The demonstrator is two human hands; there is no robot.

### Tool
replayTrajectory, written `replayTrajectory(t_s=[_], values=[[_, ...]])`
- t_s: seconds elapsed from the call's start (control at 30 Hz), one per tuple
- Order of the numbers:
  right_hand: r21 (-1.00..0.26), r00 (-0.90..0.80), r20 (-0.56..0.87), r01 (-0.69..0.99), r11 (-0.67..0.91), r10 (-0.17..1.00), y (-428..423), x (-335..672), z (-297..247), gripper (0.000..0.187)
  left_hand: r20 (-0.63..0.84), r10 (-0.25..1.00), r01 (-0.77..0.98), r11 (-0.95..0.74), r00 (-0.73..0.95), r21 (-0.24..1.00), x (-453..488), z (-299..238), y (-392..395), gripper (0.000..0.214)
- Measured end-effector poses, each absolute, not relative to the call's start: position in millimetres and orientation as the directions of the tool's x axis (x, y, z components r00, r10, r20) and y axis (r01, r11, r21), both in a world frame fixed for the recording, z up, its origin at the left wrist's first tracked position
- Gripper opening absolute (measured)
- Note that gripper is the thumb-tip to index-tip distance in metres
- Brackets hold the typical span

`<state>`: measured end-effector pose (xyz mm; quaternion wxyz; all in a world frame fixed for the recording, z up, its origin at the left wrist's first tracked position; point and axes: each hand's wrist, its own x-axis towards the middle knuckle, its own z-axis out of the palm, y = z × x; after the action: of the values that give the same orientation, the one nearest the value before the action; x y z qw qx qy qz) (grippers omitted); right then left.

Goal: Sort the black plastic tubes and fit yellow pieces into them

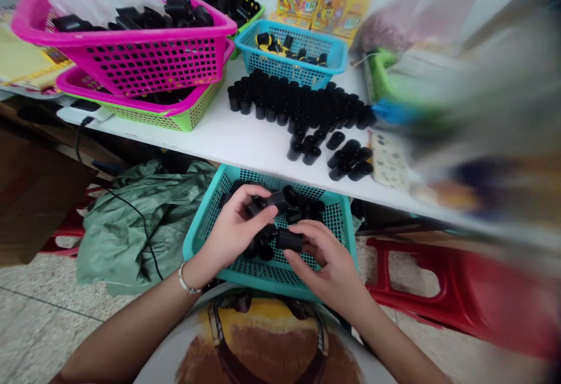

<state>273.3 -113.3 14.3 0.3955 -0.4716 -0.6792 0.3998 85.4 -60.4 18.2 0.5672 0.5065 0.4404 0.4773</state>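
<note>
Sack: a crumpled green sack (114,244) lies on the floor (39,325) at 9 o'clock from the hands, with a black cable (142,220) across it.

Pink basket: at 11 o'clock, a pink basket (144,71) of black parts sits on the counter (197,144), stacked over a pink-and-green basket (184,116).

Left hand: the left hand (234,229) is at 10 o'clock on the teal basket (197,249), fingers curled, pinching a black piece against the thumb; a bracelet (186,279) circles the wrist.

Tubes: black tubes (289,240) lie heaped in the teal basket, with one between the hands, just under the right fingertips.

Right hand: the right hand (326,261) is at 3 o'clock from the heap, fingers bent and closed around that tube's end.

Counter rows: at 12 o'clock, more tubes stand and lie in close rows (289,103) on the counter.

Blue basket: beyond them, a blue basket (280,65) holds black and yellow parts.

Stool: a red stool (460,290) stands at 3 o'clock, well apart from the hands.

Handling: the tubes look light, stiff and smooth, likely to roll if loose; the barrel seems the surest place to grip.
</note>
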Motion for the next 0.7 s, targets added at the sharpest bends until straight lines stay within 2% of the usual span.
replayTrajectory(t_s=[0.27,0.47,0.7], values=[[-0.894,-0.207,0.171,0.379,0.24,0.963,-115.7,274.1,14.1,0.03,-0.031,0.989,-0.062,0.04,0.143,0.997,85.7,21.8,-61.8,0.022],[-0.807,-0.264,0.203,0.501,0.313,0.943,-115.2,271.3,15.9,0.029,-0.062,0.972,-0.065,0.078,0.225,0.995,91.9,20.2,-65.7,0.022],[-0.871,-0.178,0.216,0.409,0.272,0.96,-117.9,274.6,18.1,0.029,-0.157,0.974,-0.198,0.188,0.166,0.962,93.7,17.2,-64.5,0.022]])
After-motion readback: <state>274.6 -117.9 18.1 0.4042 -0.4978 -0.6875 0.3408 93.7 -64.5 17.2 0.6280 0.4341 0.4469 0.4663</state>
